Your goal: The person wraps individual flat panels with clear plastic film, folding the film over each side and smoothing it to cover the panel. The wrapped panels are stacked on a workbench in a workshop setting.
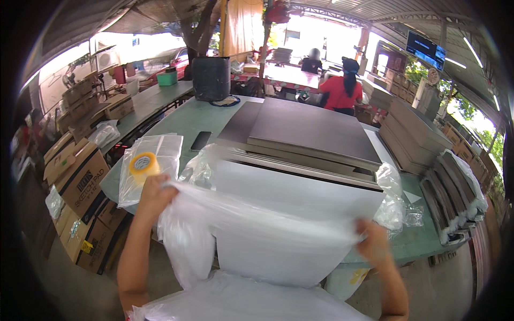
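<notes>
Between my two hands a clear plastic bag (187, 235) is stretched, its upper edge smeared by motion. My left hand (155, 197) is closed on one end, near the yellow tape roll (143, 165). On the other side my right hand (373, 243) pinches the opposite end; it is slightly blurred. Behind the plastic, a large white sheet (278, 262) slopes down over the table's near edge. Beyond it lies a stack of dark-topped boards (316, 128). More clear plastic (241, 297) lies close to my body.
Flat clear bags (160, 147) lie under the tape, beside a phone (201, 140). A black container (211, 78) stands at the table's far side. Cartons (80, 176) are piled left. Board stacks (412, 131) and wrapped bundles (450, 192) stand right. A person in red (342, 91) sits beyond.
</notes>
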Tool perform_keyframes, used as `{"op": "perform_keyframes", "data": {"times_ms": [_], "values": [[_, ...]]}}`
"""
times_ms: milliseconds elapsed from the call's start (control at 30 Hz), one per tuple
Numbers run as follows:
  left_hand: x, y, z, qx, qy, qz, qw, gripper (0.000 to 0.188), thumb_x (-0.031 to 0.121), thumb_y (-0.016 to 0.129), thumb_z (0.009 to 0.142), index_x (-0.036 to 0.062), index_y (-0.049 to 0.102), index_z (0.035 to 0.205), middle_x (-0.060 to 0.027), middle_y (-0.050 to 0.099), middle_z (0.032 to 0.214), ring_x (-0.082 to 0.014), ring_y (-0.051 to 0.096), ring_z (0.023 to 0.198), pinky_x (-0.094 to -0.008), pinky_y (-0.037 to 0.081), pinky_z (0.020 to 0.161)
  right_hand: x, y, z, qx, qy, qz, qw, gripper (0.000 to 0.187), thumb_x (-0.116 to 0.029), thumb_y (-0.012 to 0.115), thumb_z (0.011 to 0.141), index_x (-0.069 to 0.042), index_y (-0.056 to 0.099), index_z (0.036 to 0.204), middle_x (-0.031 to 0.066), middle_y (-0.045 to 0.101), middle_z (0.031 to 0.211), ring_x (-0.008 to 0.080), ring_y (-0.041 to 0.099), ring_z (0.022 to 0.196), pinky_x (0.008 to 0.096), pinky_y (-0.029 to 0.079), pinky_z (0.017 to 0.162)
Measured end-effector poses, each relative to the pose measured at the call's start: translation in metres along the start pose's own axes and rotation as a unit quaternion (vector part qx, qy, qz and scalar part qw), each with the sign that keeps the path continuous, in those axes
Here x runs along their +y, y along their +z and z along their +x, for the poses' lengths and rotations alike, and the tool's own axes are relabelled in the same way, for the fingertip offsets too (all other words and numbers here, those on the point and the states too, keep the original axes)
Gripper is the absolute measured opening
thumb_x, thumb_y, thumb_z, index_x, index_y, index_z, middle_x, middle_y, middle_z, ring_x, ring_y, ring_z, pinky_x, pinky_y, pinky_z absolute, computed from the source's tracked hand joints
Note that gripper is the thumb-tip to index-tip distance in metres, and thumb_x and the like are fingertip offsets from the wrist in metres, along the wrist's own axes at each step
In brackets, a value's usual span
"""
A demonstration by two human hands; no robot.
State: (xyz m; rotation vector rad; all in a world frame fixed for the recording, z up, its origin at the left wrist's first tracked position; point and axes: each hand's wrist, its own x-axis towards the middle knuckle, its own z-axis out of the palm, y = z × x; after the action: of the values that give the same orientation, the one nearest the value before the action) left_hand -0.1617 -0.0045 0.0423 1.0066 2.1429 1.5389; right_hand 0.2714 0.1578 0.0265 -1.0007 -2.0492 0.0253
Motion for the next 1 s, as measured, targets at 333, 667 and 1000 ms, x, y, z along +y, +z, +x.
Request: {"op": "perform_keyframes", "data": {"times_ms": [333, 667, 1000], "values": [[0.023, 0.045, 0.009, -0.045, 0.370, 0.156, 0.915, 0.069, -0.018, 0.043, 0.051, 0.0086, 0.049, 0.114, -0.0111, 0.043, 0.102, -0.0226, 0.053, 0.080, -0.0286, 0.046, 0.072, 0.003, -0.019, 0.013, 0.068, -0.029, -0.049, 0.996, 0.054, 0.015, 0.044, 0.049, -0.003, 0.058, 0.098, 0.0107, 0.050, 0.097, 0.0200, 0.050, 0.078, 0.0259, 0.042, 0.061], [0.047, 0.034, 0.032, -0.101, 0.379, 0.131, 0.911, 0.041, -0.013, 0.054, 0.048, 0.0035, 0.061, 0.085, -0.0093, 0.059, 0.080, -0.0198, 0.057, 0.077, -0.0246, 0.044, 0.068, 0.026, -0.055, 0.007, 0.002, 0.133, 0.291, 0.947, 0.020, 0.007, 0.053, 0.053, 0.000, 0.058, 0.072, 0.0034, 0.055, 0.067, 0.0098, 0.052, 0.062, 0.0207, 0.041, 0.057], [-0.165, 0.040, 0.007, -0.336, -0.186, -0.095, 0.918, 0.030, 0.001, 0.059, 0.062, -0.0027, 0.056, 0.091, -0.0127, 0.059, 0.073, -0.0236, 0.057, 0.057, -0.0342, 0.048, 0.048, 0.099, 0.044, -0.130, -0.328, 0.430, 0.435, 0.720, 0.030, -0.013, 0.056, 0.074, -0.007, 0.052, 0.104, 0.0061, 0.057, 0.097, 0.0186, 0.056, 0.080, 0.0331, 0.045, 0.071]]}}
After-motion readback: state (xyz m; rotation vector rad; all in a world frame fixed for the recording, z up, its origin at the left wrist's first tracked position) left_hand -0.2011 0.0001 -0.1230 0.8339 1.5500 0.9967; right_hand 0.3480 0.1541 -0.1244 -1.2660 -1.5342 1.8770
